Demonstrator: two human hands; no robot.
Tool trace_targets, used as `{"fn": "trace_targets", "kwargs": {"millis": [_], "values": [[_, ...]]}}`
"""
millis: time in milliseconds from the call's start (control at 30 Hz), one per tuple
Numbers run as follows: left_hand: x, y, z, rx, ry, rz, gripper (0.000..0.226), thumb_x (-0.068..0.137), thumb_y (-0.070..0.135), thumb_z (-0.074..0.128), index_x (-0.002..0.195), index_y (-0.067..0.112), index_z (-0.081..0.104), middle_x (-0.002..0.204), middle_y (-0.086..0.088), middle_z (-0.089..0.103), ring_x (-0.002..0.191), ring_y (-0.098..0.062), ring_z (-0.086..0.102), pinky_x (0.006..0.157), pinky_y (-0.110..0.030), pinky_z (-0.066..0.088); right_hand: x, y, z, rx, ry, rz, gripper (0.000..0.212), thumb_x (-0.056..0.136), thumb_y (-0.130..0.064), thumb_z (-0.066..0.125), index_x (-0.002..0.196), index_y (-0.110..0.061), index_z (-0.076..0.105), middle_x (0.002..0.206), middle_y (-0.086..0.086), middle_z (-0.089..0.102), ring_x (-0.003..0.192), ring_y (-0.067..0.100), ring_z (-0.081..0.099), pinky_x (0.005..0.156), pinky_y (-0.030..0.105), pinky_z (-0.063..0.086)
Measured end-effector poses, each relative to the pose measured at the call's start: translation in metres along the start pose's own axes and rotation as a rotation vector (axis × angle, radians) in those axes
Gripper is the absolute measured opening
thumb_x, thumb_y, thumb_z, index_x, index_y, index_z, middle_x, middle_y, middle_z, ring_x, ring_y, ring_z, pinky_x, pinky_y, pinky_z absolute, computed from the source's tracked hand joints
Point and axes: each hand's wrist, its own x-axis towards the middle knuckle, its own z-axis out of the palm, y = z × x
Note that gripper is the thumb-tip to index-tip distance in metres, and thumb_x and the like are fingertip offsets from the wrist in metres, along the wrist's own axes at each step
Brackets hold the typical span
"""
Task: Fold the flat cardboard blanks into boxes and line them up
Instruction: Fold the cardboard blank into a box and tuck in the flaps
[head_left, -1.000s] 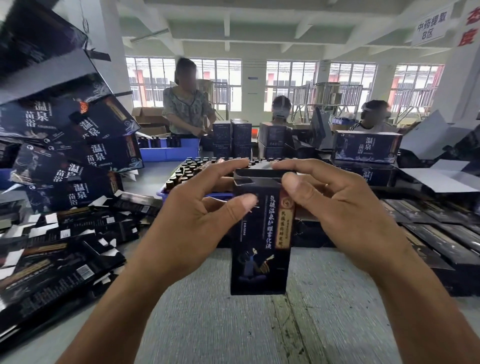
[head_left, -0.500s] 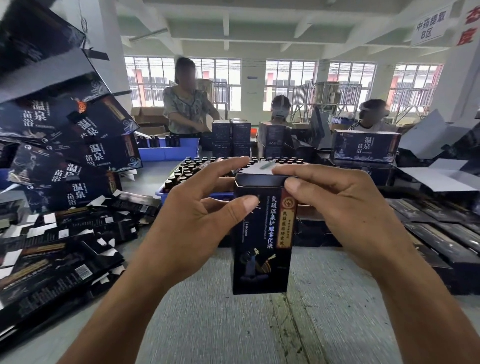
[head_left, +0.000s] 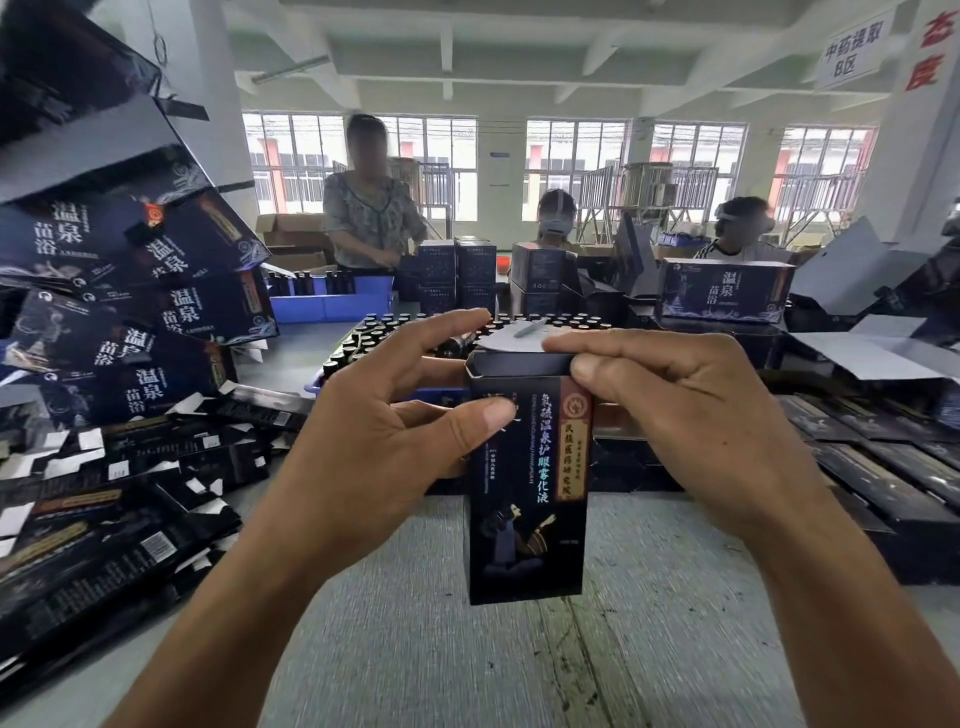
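A tall dark blue box (head_left: 524, 519) with printed characters and a figure stands upright in front of me above the grey table (head_left: 519, 665). My left hand (head_left: 374, 431) grips its left side, thumb on the front face. My right hand (head_left: 685, 415) holds the top right, thumb on the upper front and fingers lying over the folded-down top flap. Flat dark blanks (head_left: 104, 509) lie heaped at the left, and more flat blanks (head_left: 883, 467) lie at the right.
Folded large dark boxes (head_left: 156, 291) are stacked high at the left. A blue tray of brown bottles (head_left: 374, 338) sits behind the box. More boxes (head_left: 724, 291) stand further back. Three people work across the table.
The top flap of the box has gone from open to folded down under my right fingers. My left fingers have spread slightly. The box stays in place.
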Motion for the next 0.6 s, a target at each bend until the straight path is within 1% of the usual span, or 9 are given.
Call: {"fn": "trace_targets", "kwargs": {"millis": [100,167,267,367,433,500,533,600], "values": [[0.0001,-0.0004,-0.0016,0.018,0.002,-0.002,0.054,0.071,0.039,0.077,0.119,0.058,0.062,0.109,0.021,0.07,0.089,-0.009,0.075,0.064,-0.019,0.058,-0.0004,-0.0002,-0.0012,-0.03,-0.024,-0.015,0.03,0.095,-0.012,0.061,0.099,-0.037,0.078,0.094,-0.022,0.076,0.092,-0.006,0.069,0.068,0.004,0.05],[-0.0001,0.0002,-0.0009,0.002,-0.007,-0.002,0.05,0.073,0.036,0.076,0.117,0.057,0.064,0.108,0.018,0.072,0.089,-0.01,0.075,0.064,-0.02,0.059,-0.0005,-0.0005,-0.0026,-0.044,-0.044,-0.017,0.03,0.096,-0.013,0.061,0.101,-0.037,0.077,0.095,-0.025,0.075,0.092,-0.008,0.068,0.069,0.002,0.048],[0.0002,0.0016,0.0008,-0.06,-0.013,-0.012,0.043,0.077,0.028,0.072,0.117,0.045,0.07,0.105,0.012,0.075,0.088,-0.014,0.075,0.063,-0.027,0.061,-0.001,-0.001,-0.0049,-0.065,-0.08,-0.031,0.027,0.096,-0.016,0.061,0.106,-0.036,0.076,0.097,-0.027,0.073,0.094,-0.011,0.066,0.069,-0.001,0.046],[0.0004,0.0025,0.0017,-0.098,-0.017,-0.014,0.039,0.08,0.022,0.069,0.117,0.034,0.071,0.103,0.01,0.076,0.088,-0.016,0.076,0.063,-0.029,0.062,-0.0017,0.0002,-0.0068,-0.045,-0.109,-0.03,0.026,0.096,-0.02,0.062,0.109,-0.038,0.074,0.099,-0.025,0.074,0.094,-0.007,0.069,0.071,0.002,0.048],[0.0003,0.0029,0.0016,-0.102,-0.012,-0.009,0.038,0.081,0.021,0.068,0.117,0.03,0.07,0.102,0.012,0.076,0.089,-0.012,0.075,0.062,-0.028,0.062,-0.0017,0.0008,-0.0067,-0.017,-0.128,-0.026,0.026,0.094,-0.022,0.063,0.11,-0.04,0.073,0.101,-0.023,0.075,0.094,-0.002,0.071,0.072,0.005,0.05],[0.0003,0.0028,0.0016,-0.089,-0.002,0.0,0.038,0.081,0.02,0.068,0.119,0.027,0.07,0.103,0.014,0.075,0.091,-0.005,0.074,0.062,-0.028,0.062,-0.0013,0.0011,-0.0055,-0.002,-0.14,-0.027,0.026,0.092,-0.026,0.063,0.109,-0.043,0.072,0.101,-0.024,0.074,0.093,-0.003,0.071,0.072,0.005,0.051],[0.0003,0.0024,0.0014,-0.086,0.005,-0.001,0.038,0.081,0.021,0.068,0.119,0.027,0.07,0.103,0.014,0.075,0.092,-0.005,0.074,0.063,-0.028,0.062,-0.0011,0.0013,-0.0046,0.003,-0.137,-0.032,0.026,0.09,-0.028,0.063,0.108,-0.045,0.072,0.101,-0.026,0.074,0.093,-0.005,0.07,0.071,0.004,0.05],[0.0006,0.0012,0.0009,-0.089,0.021,-0.005,0.036,0.08,0.023,0.068,0.116,0.027,0.072,0.102,0.012,0.076,0.09,-0.011,0.075,0.063,-0.03,0.062,-0.0005,0.0025,-0.0028,0.003,-0.119,-0.049,0.026,0.09,-0.03,0.062,0.106,-0.047,0.071,0.102,-0.028,0.073,0.093,-0.007,0.069,0.071,0.003,0.049]]}}
